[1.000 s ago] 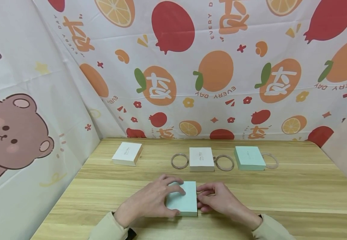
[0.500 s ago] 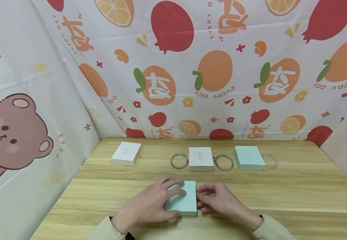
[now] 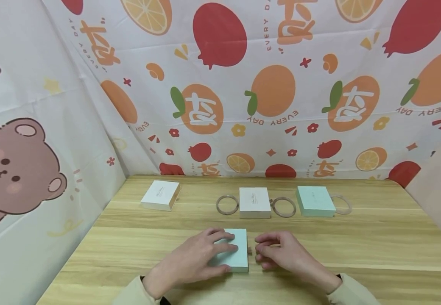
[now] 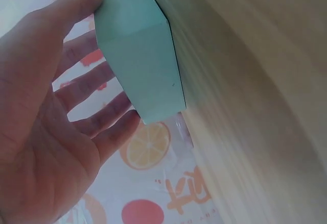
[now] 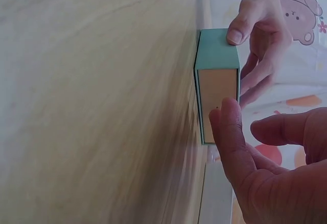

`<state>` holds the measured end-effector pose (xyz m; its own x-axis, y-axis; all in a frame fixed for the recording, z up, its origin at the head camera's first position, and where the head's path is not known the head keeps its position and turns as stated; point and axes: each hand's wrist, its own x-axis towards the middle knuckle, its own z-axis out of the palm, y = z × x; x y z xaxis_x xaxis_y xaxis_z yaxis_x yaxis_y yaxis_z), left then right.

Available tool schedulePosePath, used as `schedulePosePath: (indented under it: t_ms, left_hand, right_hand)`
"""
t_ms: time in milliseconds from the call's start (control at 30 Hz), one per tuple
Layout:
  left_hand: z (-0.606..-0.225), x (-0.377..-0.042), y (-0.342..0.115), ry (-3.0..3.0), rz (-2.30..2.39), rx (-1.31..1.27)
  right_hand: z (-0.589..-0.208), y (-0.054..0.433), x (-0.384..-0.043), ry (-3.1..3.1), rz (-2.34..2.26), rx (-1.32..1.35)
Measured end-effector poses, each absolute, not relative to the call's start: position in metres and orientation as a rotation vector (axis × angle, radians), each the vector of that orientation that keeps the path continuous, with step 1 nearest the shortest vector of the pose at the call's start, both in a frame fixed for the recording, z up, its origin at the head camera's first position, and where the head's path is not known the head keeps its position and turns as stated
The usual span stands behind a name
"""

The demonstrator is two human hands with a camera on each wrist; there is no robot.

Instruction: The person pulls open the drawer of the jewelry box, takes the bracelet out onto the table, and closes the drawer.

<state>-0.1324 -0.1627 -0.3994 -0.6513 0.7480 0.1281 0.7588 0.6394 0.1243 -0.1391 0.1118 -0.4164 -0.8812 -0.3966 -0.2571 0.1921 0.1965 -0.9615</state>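
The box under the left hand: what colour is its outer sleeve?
Mint green sleeve on the box; clearest in the head view.

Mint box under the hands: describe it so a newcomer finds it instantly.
On the wooden table, skip the far row of boxes and bangles. The mint box lies alone at the near edge, left hand on top, right hand at its beige end.

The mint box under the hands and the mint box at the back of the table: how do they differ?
The near mint box lies close to the person, with the left hand resting on its lid; the far mint box lies untouched in the back row. A small tab shows at the near box's right end, by the right hand; the far box shows none. A clear bangle lies beside the far box only. Both are flat, mint green and closed.
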Motion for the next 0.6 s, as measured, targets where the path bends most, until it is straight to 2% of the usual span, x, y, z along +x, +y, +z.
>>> schedulePosePath:
  t_ms: [600]
  left_hand:
    - [-0.389, -0.160, -0.213, -2.896, -0.396, -1.044]
  right_hand:
    - [-0.416, 0.118, -0.140, 2.028, -1.740, -0.154]
